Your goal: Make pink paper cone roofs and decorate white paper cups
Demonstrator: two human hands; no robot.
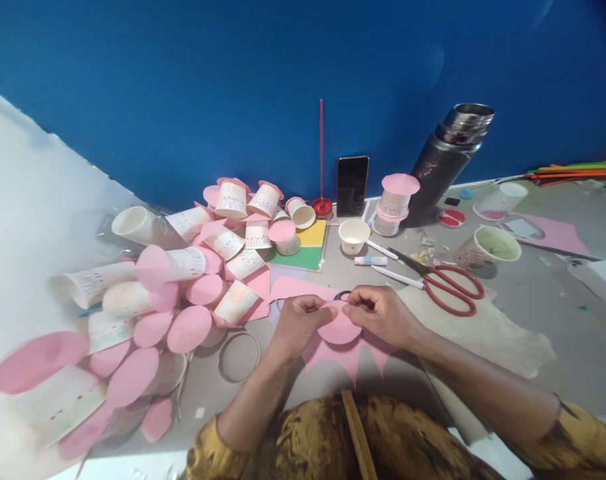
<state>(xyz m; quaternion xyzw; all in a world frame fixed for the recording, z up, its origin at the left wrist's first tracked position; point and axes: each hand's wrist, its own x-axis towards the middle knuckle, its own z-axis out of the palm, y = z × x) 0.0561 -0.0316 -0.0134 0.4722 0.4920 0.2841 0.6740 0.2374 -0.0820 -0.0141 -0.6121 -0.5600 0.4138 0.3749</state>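
Note:
A round pink paper disc [339, 328] is held between both hands, near the table's front edge. My left hand [303, 323] pinches its upper left edge between thumb and fingers. On the opposite side, my right hand [375, 310] grips the upper right edge the same way. Beneath the disc lies a pink paper offcut [350, 363] with scalloped, pointed edges. Just behind the fingers, a small black loop [342, 295] shows in part; what it belongs to is hidden.
Decorated paper cups [237, 300] with pink discs crowd the left. Red-handled scissors [453, 287], a glue stick [371, 261] and a white cup [354, 237] lie ahead. A dark flask [440, 167] and a phone [353, 187] stand by the blue wall. A patterned cup [487, 250] is at right.

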